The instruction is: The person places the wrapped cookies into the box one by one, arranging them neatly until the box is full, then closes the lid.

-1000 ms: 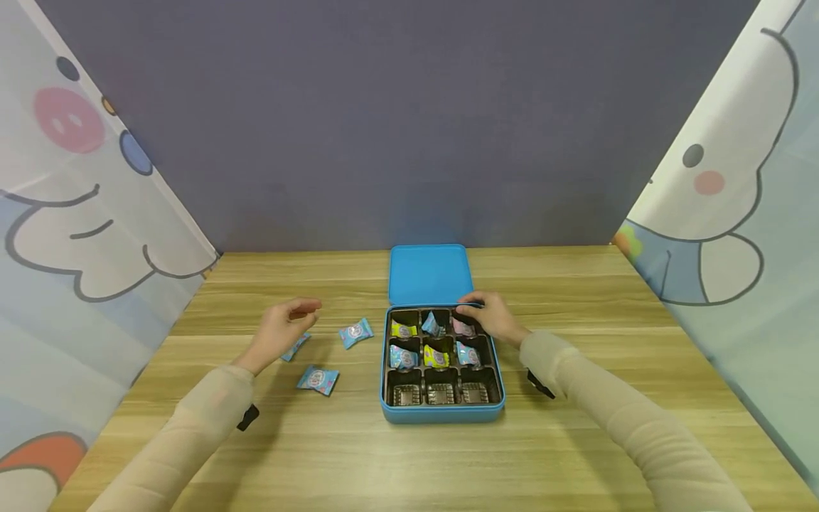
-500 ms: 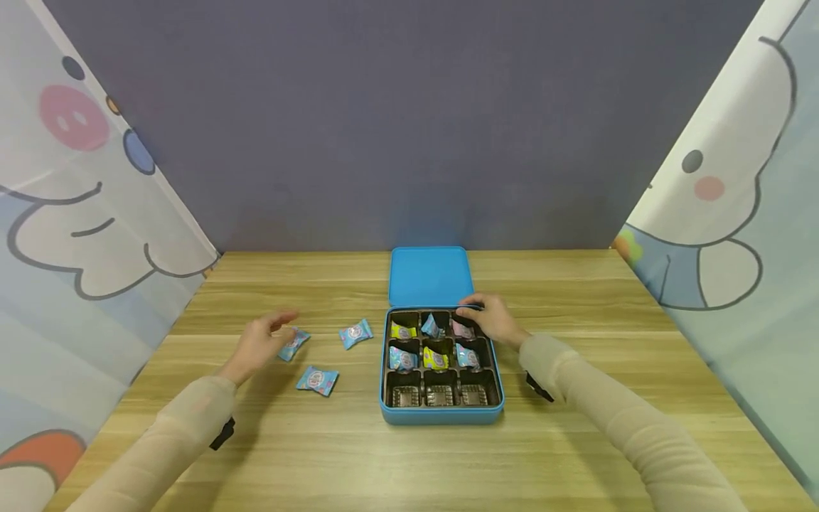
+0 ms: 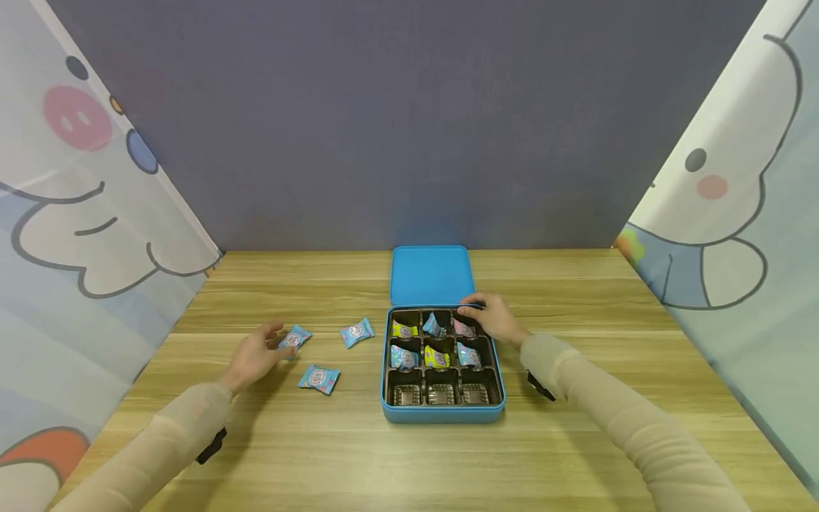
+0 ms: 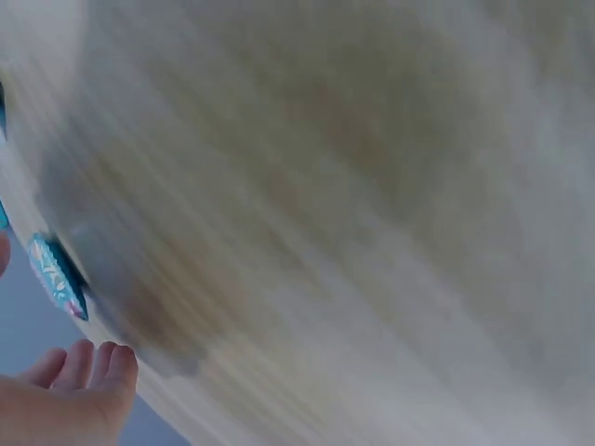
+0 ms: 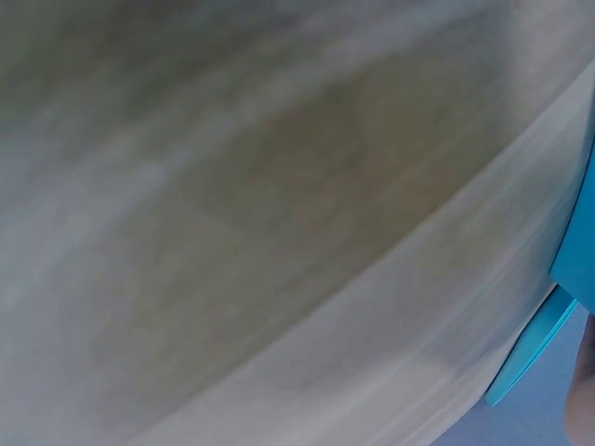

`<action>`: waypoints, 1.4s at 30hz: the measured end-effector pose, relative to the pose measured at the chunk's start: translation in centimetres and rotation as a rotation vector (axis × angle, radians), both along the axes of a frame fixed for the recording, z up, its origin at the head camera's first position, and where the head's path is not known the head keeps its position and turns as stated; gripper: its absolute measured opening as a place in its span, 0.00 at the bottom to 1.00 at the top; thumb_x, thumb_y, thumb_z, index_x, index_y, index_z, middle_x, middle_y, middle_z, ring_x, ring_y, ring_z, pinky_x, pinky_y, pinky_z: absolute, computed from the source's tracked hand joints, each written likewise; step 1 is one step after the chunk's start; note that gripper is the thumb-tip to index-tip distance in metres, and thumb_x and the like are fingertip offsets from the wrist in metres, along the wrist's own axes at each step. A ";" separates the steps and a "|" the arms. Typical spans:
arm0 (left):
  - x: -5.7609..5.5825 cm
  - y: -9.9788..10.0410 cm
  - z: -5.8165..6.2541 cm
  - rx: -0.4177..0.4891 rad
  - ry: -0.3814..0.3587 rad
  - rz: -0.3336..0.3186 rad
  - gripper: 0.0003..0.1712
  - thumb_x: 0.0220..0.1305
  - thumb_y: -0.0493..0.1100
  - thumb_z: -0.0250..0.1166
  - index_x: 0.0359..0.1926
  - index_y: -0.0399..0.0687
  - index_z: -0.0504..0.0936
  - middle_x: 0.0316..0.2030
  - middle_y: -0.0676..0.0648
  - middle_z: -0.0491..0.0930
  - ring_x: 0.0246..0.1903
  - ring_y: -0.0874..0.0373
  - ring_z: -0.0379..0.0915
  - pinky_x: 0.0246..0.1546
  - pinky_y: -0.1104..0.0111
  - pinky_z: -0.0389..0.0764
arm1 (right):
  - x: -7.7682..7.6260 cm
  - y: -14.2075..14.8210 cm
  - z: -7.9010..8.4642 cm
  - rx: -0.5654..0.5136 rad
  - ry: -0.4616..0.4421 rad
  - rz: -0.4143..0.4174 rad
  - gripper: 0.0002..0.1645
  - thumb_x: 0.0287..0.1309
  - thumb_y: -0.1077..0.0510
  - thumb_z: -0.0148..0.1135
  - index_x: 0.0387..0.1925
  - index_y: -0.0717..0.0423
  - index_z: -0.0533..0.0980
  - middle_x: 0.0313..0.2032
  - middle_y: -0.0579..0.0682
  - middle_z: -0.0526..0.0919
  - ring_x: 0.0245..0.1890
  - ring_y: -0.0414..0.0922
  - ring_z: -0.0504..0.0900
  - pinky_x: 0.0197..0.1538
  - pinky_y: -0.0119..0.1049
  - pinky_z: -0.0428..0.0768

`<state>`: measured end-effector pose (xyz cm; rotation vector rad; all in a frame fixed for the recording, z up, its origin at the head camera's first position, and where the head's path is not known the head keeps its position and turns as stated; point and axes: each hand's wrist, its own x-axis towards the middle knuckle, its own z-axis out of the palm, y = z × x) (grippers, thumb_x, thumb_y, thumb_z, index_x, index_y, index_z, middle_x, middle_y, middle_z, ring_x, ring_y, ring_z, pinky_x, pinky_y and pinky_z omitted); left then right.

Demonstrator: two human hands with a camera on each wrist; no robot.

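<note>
My left hand [image 3: 252,361] is low over the table at the left, fingers spread toward a blue wrapped candy [image 3: 294,341]; the thumb overlaps it in the head view. In the left wrist view, that hand's loosely extended fingers hold nothing, with a blue candy [image 4: 58,276] a little beyond them. The blue box [image 3: 441,414] stands in the middle, its dark tray divided into compartments. Candies fill its back and middle rows, including a yellow candy [image 3: 437,357] at the centre; the front row has none. My right hand [image 3: 495,320] holds the box's back right rim between thumb and fingers.
Two more blue candies, a nearer candy [image 3: 319,379] and a farther candy [image 3: 357,332], lie between the left hand and the box. Behind the box its lid [image 3: 430,275] lies open. A grey panel [image 3: 409,128] closes off the wooden table's back edge.
My left hand has moved left and down, from above the candies to beside the leftmost one. My right hand and the box stay in place.
</note>
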<state>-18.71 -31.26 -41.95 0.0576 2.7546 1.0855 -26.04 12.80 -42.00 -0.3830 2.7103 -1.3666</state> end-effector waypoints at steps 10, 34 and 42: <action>-0.1 0.1 -1.2 -0.089 0.025 -0.014 0.42 0.60 0.46 0.62 0.64 0.23 0.54 0.58 0.27 0.64 0.55 0.34 0.64 0.55 0.46 0.70 | 0.1 -0.1 -0.1 -0.002 -0.005 -0.001 0.15 0.57 0.54 0.61 0.45 0.56 0.79 0.48 0.56 0.79 0.54 0.55 0.73 0.58 0.49 0.72; -0.4 0.1 -2.1 -0.147 0.118 -0.031 0.34 0.58 0.42 0.63 0.61 0.29 0.63 0.56 0.27 0.67 0.53 0.33 0.66 0.53 0.45 0.71 | 0.1 0.0 0.1 -0.004 -0.005 0.004 0.15 0.58 0.55 0.60 0.45 0.57 0.78 0.48 0.56 0.79 0.55 0.55 0.73 0.58 0.49 0.72; -0.8 -0.2 -2.3 -0.177 0.166 -0.059 0.27 0.58 0.40 0.63 0.58 0.34 0.70 0.55 0.28 0.70 0.49 0.38 0.72 0.48 0.47 0.75 | -0.2 0.0 -0.3 -0.001 0.028 0.011 0.14 0.57 0.55 0.61 0.43 0.57 0.79 0.46 0.56 0.80 0.51 0.54 0.75 0.56 0.47 0.74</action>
